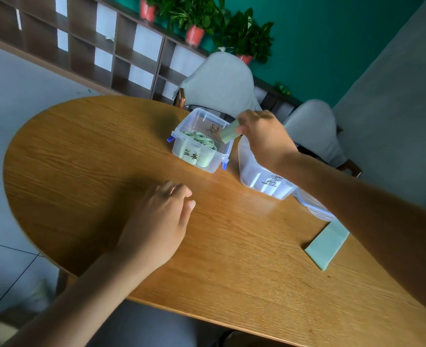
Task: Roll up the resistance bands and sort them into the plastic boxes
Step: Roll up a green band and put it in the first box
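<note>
Rolled band (230,135): light, soft, springy; your right hand (264,139) pinches its end above the box (181,126). Squeeze its sides. Left hand (159,221) loosely curled, idle.

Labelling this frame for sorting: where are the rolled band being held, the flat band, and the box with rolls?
rolled band (229,135): head view, its side face.
flat band (326,242): head view, middle of strip.
box with rolls (215,163): head view, near wall.

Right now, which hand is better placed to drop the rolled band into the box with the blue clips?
The right hand. It already pinches the rolled band just above the box that holds other green rolls. The left hand rests on the table, holding nothing.
</note>
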`<move>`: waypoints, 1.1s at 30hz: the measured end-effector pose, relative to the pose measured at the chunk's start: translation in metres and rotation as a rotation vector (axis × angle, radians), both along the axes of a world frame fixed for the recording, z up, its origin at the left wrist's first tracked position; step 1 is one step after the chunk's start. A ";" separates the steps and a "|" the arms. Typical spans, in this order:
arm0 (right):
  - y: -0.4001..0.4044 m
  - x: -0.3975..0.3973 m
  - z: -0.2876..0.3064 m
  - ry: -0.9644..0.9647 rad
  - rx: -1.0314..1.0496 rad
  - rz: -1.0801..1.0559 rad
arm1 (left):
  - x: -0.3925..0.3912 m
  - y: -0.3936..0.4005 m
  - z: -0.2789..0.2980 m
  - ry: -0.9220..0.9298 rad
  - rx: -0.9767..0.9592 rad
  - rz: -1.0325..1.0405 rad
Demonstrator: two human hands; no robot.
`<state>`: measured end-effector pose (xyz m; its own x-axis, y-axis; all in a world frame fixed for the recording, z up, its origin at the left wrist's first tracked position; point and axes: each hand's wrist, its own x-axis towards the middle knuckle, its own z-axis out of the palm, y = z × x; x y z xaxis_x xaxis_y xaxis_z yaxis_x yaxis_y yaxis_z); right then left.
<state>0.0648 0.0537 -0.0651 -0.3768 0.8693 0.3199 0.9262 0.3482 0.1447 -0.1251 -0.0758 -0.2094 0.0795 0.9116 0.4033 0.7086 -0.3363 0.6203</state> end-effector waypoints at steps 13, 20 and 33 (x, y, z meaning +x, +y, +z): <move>0.057 -0.008 -0.024 -0.230 -0.055 -0.073 | 0.005 -0.001 -0.003 0.117 0.020 -0.012; 0.060 -0.013 -0.027 -0.230 -0.208 -0.120 | 0.004 0.000 -0.004 0.148 0.012 -0.013; 0.065 -0.023 -0.027 -0.238 -0.392 -0.145 | 0.004 0.001 -0.004 0.169 0.000 -0.026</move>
<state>0.0415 0.1183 -0.0916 -0.2653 0.9563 -0.1227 0.9265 0.2881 0.2419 -0.1211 -0.0752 -0.2136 0.1697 0.9082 0.3825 0.7938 -0.3560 0.4931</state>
